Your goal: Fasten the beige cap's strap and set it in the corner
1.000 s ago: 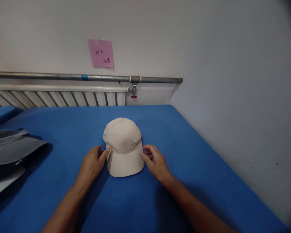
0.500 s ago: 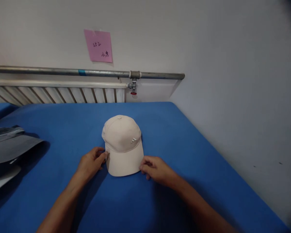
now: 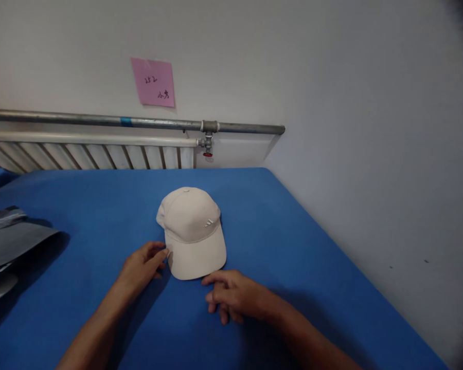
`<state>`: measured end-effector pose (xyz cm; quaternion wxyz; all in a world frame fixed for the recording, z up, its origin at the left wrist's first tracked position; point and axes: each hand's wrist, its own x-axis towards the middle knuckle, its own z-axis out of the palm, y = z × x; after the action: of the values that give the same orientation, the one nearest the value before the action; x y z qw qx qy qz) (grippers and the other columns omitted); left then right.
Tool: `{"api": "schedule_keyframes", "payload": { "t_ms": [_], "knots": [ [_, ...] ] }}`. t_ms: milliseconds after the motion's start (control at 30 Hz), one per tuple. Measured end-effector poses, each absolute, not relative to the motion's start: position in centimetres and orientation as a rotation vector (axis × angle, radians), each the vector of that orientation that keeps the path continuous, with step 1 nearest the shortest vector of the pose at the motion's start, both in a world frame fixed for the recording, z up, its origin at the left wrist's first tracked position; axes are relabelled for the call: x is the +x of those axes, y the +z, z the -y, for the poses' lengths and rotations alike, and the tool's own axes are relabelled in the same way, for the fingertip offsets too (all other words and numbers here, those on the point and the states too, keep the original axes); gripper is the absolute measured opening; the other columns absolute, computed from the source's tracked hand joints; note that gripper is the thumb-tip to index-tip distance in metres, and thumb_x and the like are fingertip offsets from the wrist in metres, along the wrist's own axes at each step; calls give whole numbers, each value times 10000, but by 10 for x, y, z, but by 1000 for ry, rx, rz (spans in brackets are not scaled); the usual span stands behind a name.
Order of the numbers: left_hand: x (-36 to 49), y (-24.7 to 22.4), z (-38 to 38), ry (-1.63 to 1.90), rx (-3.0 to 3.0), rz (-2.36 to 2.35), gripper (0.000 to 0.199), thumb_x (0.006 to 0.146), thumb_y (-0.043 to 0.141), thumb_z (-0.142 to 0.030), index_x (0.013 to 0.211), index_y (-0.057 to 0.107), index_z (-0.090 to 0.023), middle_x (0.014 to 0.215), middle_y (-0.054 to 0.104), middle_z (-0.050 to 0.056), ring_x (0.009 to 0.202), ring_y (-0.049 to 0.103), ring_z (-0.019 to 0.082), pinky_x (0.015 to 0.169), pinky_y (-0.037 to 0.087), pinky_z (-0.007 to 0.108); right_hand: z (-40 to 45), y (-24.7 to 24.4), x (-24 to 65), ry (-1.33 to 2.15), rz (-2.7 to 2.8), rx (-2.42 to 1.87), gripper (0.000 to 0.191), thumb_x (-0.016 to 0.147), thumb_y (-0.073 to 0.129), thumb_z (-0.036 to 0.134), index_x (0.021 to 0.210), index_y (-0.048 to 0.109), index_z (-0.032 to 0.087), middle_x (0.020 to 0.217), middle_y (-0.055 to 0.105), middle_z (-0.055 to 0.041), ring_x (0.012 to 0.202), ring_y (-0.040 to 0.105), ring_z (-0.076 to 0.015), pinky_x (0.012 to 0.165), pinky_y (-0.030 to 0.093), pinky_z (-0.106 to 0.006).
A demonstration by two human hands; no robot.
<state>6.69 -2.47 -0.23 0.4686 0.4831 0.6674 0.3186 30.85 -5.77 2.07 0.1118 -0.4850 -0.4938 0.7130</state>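
A beige cap [image 3: 191, 221] with a small striped logo lies on the blue surface [image 3: 278, 231], its brim pointing toward me. My left hand [image 3: 143, 264] is at the left edge of the brim, thumb against it and fingers apart, some of them hidden beneath the hand. Just below the front right edge of the brim is my right hand [image 3: 231, 295]. Its fingers are spread with nothing between them, and the index fingertip is close to the brim's edge.
Grey and dark caps [image 3: 19, 244] lie at the left edge. Behind the surface are a white radiator [image 3: 131, 154], a metal pipe [image 3: 247, 128] and a valve with a red handle [image 3: 208, 154]. A pink note [image 3: 153, 82] hangs on the wall.
My right hand has let go of the brim's right corner, moved down and left, and opened its fingers. The cap has turned slightly. The view has shifted a little.
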Motion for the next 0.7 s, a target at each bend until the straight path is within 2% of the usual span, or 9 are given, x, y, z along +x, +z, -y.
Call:
{"api": "schedule_keyframes", "payload": {
  "t_ms": [100, 333, 467, 567, 700],
  "knots": [
    [70, -2, 26, 785, 1188, -1627, 641, 636, 618, -569, 1071, 584, -99, 817, 647, 89, 741, 621, 233, 570, 511, 314, 62, 12, 312, 2086, 1244, -1395, 448, 774, 599, 225, 1198, 518, 106, 752, 644, -14, 466, 565, -85, 338, 329, -179],
    [70, -2, 25, 735, 1225, -1663, 648, 641, 586, -587, 1085, 597, -115, 880, 669, 106, 756, 640, 246, 576, 514, 315, 61, -7, 306, 1879, 587, -1126, 369, 666, 754, 292, 957, 570, 158, 917, 672, -50, 600, 612, -105, 411, 385, -188],
    [65, -8, 24, 687, 1254, -1685, 664, 648, 574, -603, 1108, 611, -126, 882, 687, 111, 794, 651, 267, 580, 516, 315, 45, -7, 302, 1810, 306, -1016, 366, 640, 807, 330, 835, 547, 161, 784, 675, -35, 575, 604, -96, 421, 354, -172],
    [63, -16, 24, 672, 1279, -1671, 645, 656, 580, -598, 1112, 619, -143, 912, 699, 108, 838, 654, 277, 589, 521, 311, 34, -8, 302, 1747, 256, -980, 361, 616, 828, 318, 783, 546, 168, 649, 625, 11, 528, 572, -88, 401, 318, -166],
    [60, -22, 22, 712, 1288, -1679, 642, 657, 561, -621, 1092, 635, -155, 926, 708, 106, 834, 660, 283, 575, 519, 308, 29, -9, 303, 1695, 302, -982, 364, 557, 850, 288, 740, 561, 162, 620, 599, 24, 490, 537, -82, 363, 259, -165]
  ]
}}
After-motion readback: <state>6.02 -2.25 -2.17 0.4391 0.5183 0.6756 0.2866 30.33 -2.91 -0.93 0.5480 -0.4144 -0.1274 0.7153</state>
